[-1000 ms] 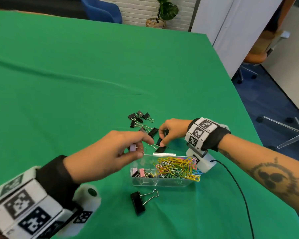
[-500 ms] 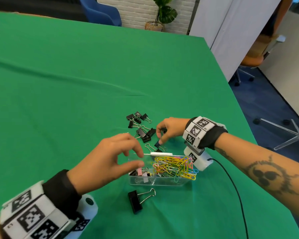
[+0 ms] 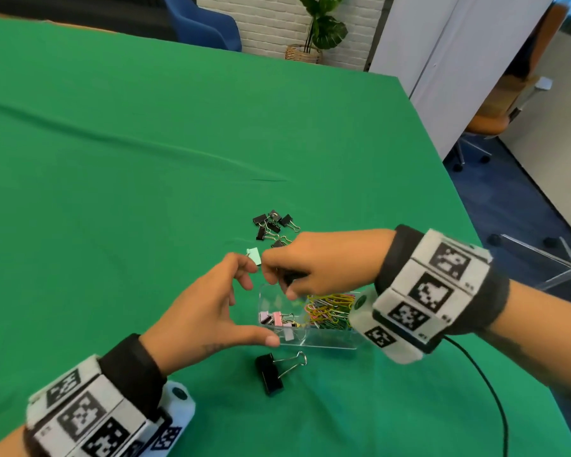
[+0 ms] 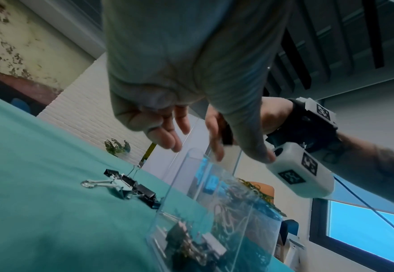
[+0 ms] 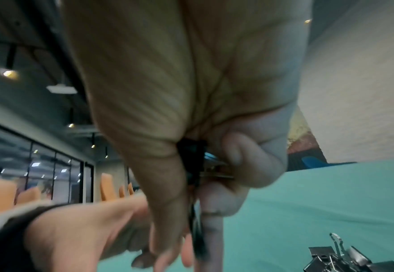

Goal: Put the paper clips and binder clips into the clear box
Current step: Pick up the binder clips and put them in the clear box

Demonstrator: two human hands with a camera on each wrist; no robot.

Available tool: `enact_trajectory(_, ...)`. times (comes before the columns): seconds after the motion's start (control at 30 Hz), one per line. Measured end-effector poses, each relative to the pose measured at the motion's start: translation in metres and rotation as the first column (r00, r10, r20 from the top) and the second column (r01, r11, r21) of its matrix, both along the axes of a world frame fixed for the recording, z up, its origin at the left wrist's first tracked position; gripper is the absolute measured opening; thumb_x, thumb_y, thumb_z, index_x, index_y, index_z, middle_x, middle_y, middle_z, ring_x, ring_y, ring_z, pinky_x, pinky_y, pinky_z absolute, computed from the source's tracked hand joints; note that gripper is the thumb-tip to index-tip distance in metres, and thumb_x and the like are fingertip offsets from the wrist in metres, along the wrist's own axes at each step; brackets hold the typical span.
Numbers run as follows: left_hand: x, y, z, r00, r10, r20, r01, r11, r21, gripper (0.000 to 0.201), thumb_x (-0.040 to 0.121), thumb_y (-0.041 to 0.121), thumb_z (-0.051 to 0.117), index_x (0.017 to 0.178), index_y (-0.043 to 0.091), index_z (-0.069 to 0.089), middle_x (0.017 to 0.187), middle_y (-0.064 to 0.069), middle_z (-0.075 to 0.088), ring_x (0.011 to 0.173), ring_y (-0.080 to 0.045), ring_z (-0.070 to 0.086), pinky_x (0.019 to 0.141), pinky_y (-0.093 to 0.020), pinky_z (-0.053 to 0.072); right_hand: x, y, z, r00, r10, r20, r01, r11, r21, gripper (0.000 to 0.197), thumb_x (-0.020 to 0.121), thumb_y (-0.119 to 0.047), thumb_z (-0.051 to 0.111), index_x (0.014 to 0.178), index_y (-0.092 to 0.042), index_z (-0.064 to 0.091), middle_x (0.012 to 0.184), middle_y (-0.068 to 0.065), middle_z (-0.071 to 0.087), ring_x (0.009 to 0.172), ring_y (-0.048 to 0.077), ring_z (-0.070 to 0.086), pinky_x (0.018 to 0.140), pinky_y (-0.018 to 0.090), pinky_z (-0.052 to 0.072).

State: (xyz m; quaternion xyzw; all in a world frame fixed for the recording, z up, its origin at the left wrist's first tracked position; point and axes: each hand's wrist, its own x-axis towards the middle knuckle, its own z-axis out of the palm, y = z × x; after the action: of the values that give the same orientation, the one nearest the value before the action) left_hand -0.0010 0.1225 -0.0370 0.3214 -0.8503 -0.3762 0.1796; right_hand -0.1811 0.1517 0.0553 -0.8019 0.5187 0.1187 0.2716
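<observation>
The clear box (image 3: 327,341) sits on the green table and holds colourful paper clips (image 3: 330,308) and pink binder clips (image 3: 274,318). My right hand (image 3: 282,282) hovers over the box's back left part, gripping black binder clips (image 5: 192,156) between thumb and fingers. My left hand (image 3: 251,303) is beside the box's left end, fingers (image 4: 167,139) spread and holding nothing, thumb by the front corner. A mint binder clip (image 3: 254,255) lies just beyond the left fingertips. Several black binder clips (image 3: 271,225) lie behind it. A large black binder clip (image 3: 271,372) lies in front of the box.
A black cable (image 3: 488,390) trails from the right wrist across the table's near right part. The table's right edge (image 3: 459,192) drops to a blue floor with chairs. Broad green cloth (image 3: 112,159) stretches left and back.
My left hand let go of the small pink clip it pinched and opened beside the box. My right hand came from behind the box to above it, carrying black clips.
</observation>
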Motion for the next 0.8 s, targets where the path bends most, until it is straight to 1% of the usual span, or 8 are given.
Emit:
enact_trajectory(0.1,0.006,-0.002,0.006,1.0,0.028,-0.005,-0.028,0.999,-0.019,0.088,0.034,0.086,0.06,0.105,0.038,0.036,0.093,0.018,0.047,0.075,-0.013,0.044,0.068,-0.025,0.041,0.004,-0.002,-0.005,1.0,-0.006,-0.002,0.005,0.999,-0.033,0.025,0.091,-0.017,0.053,0.113,-0.007,0.049,0.105,0.01,0.062,0.081,0.017,0.046,0.075,0.029,0.036)
enact_trajectory(0.23,0.011,-0.003,0.005,1.0,0.014,0.008,-0.014,1.0,-0.005,0.087,0.032,0.087,0.058,0.102,0.041,0.035,0.091,0.014,0.046,0.074,-0.021,0.041,0.063,-0.027,0.038,0.003,0.0,-0.001,0.993,-0.083,0.088,0.093,0.989,-0.115,0.028,0.091,-0.018,0.051,0.117,-0.008,0.046,0.098,0.004,0.044,0.087,0.019,0.043,0.074,0.025,0.032)
enact_trajectory(0.33,0.013,-0.002,0.001,0.996,-0.055,0.068,0.054,0.998,0.015,0.09,0.031,0.087,0.058,0.107,0.047,0.03,0.098,0.019,0.042,0.074,-0.016,0.044,0.068,-0.022,0.04,0.006,0.005,0.002,0.988,-0.139,0.068,0.142,0.989,-0.042,0.037,0.085,-0.01,0.053,0.12,-0.011,0.04,0.102,0.003,0.034,0.088,0.024,0.042,0.081,0.033,0.038)
enact_trajectory(0.4,0.012,-0.002,-0.001,0.992,-0.094,0.082,0.091,0.995,0.033,0.099,0.031,0.086,0.059,0.116,0.046,0.028,0.102,0.021,0.04,0.077,-0.009,0.044,0.069,-0.014,0.04,0.009,0.008,0.003,0.987,-0.157,0.023,0.156,0.988,0.02,0.036,0.086,-0.006,0.047,0.121,-0.01,0.04,0.101,0.002,0.031,0.088,0.024,0.043,0.084,0.036,0.039)
enact_trajectory(0.5,0.011,-0.001,0.001,0.989,-0.117,0.093,0.112,0.992,0.059,0.106,0.033,0.082,0.061,0.124,0.037,0.03,0.102,0.022,0.039,0.077,-0.002,0.042,0.068,-0.007,0.038,0.014,0.014,-0.002,0.991,-0.128,-0.045,0.127,0.992,-0.025,0.03,0.088,-0.002,0.04,0.117,-0.009,0.044,0.103,0.003,0.033,0.096,0.027,0.047,0.09,0.04,0.04)
enact_trajectory(0.6,0.014,0.004,0.0,0.986,-0.118,0.12,0.108,0.99,0.089,0.107,0.03,0.086,0.056,0.122,0.039,0.028,0.101,0.024,0.038,0.075,0.0,0.044,0.066,-0.011,0.038,0.022,0.021,-0.012,0.99,-0.092,-0.11,0.074,0.984,-0.161,0.028,0.089,-0.004,0.044,0.116,-0.01,0.044,0.115,0.009,0.04,0.093,0.031,0.052,0.082,0.041,0.044)
enact_trajectory(0.7,0.018,0.01,-0.004,0.981,-0.115,0.154,0.096,0.988,0.123,0.107,0.028,0.086,0.054,0.121,0.041,0.024,0.101,0.025,0.036,0.079,0.014,0.042,0.066,-0.008,0.035,0.029,0.028,-0.016,0.987,-0.072,-0.147,0.04,0.976,-0.213,0.037,0.087,-0.018,0.055,0.121,-0.014,0.039,0.121,0.007,0.041,0.08,0.023,0.043,0.068,0.031,0.037)
enact_trajectory(0.8,0.024,0.009,-0.007,0.972,-0.09,0.218,0.071,0.993,0.096,0.107,0.025,0.089,0.049,0.118,0.041,0.023,0.101,0.025,0.036,0.077,0.01,0.044,0.065,-0.01,0.035,0.02,0.025,-0.006,0.984,-0.109,-0.143,0.065,0.957,-0.284,0.043,0.083,-0.031,0.061,0.12,-0.019,0.042,0.119,0.001,0.049,0.085,0.019,0.046,0.072,0.029,0.04)
